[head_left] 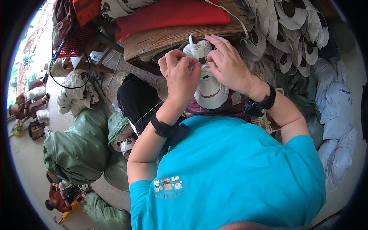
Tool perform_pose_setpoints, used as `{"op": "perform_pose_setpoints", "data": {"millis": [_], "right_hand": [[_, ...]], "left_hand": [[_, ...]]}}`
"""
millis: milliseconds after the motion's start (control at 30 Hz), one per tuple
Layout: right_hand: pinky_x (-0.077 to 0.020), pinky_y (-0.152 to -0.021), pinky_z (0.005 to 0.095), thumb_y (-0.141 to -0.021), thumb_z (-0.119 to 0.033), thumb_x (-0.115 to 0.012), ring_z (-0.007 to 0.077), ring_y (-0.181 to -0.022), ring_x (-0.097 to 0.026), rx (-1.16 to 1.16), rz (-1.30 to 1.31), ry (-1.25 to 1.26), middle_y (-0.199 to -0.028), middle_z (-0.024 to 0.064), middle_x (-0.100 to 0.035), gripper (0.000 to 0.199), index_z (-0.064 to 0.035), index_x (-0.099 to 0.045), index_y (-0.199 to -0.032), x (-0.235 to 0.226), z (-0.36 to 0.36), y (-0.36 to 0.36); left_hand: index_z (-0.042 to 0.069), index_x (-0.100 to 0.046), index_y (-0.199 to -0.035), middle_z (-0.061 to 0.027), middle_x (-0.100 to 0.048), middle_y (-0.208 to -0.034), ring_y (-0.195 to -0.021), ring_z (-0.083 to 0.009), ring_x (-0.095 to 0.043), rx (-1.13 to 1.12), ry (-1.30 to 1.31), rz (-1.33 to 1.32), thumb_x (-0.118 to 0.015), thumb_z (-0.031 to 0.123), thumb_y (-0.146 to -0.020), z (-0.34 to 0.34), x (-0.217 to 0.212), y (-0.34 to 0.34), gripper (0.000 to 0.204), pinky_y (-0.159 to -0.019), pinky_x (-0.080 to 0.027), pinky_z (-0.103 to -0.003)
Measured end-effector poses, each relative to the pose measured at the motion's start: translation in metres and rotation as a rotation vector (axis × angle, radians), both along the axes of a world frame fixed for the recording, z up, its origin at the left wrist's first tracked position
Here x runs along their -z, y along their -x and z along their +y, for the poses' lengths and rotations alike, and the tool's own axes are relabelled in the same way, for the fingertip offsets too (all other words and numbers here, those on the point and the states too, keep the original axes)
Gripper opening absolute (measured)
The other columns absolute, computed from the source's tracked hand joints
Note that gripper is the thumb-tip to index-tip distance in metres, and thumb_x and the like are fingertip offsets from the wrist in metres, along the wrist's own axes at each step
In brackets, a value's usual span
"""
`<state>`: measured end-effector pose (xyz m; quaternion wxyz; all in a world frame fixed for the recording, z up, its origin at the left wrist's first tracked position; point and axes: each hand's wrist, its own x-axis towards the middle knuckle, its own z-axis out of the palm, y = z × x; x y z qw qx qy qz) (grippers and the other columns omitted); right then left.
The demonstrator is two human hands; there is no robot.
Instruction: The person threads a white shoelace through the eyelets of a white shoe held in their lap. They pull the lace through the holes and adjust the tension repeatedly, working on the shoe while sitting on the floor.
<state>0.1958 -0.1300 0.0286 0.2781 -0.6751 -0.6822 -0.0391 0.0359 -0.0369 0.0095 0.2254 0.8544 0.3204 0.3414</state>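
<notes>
A white shoe upper with a mesh surface lies between my hands, at the near edge of the wooden table and over my lap. A white lace sticks up from its far part. My left hand is closed in a pinch at the upper's left side; what its fingertips hold is hidden. From the right, my right hand grips the upper's edge with thumb and forefinger, its other fingers stretched out beyond. The opening between the hands is partly covered by my fingers.
A red cloth covers part of the wooden table. Many white shoe uppers hang in stacks at the right. Green sacks fill the left floor, pale sacks the right. Another person sits at far lower left.
</notes>
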Motion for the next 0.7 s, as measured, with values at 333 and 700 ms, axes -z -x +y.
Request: {"op": "perform_pose_setpoints", "data": {"millis": [333, 700], "right_hand": [[-0.0479, -0.087, 0.034, -0.087, 0.001, -0.063, 0.0221, -0.098, -0.061, 0.06, 0.154, -0.237, -0.111, 0.0098, -0.066, 0.007, -0.0033, -0.058, -0.088, -0.031, 0.001, -0.036], [-0.0507, -0.084, 0.0386, -0.082, -0.007, -0.069, 0.0306, -0.098, -0.059, -0.155, 0.269, 0.105, -0.102, 0.0103, -0.06, 0.019, -0.0027, -0.062, -0.099, -0.027, 0.005, -0.022]], "left_hand": [[0.008, -0.068, -0.098, -0.0113, -0.05, -0.106, -0.103, -0.0289, -0.047, 0.116, 0.063, -0.131, -0.081, 0.014, -0.075, -0.009, 0.005, 0.031, 0.028, -0.09, -0.041, -0.038], [0.006, -0.064, -0.086, -0.013, -0.049, -0.099, -0.099, -0.0328, -0.048, 0.149, 0.001, 0.037, -0.08, 0.012, -0.073, -0.006, -0.002, 0.022, 0.022, -0.088, -0.043, -0.041]]}}
